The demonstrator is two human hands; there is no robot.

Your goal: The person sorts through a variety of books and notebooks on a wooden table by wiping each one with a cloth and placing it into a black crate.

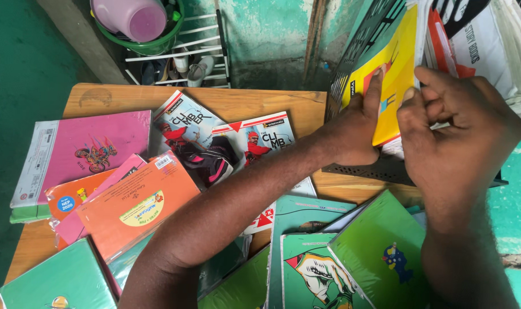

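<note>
The wooden counter (pixel 237 102) is largely covered by thin books; its near edge is cut off by the frame. A dark perforated plastic crate (pixel 360 43) stands on edge at the counter's far right, its top out of view. Inside it, a yellow glossy paperback book (pixel 395 63) stands upright among other books, partly hidden by both hands. A pink plastic-wrapped book (pixel 80 149) and an orange wrapped book (pixel 137 209) lie at left. Green illustrated books (pixel 380 252) lie near, partly under the forearms. The left hand (pixel 355 129) presses fingers flat on the yellow cover. The right hand (pixel 458 140) is curled, fingers pinching the books' edges just beside it; the exact grip is hidden.
</note>
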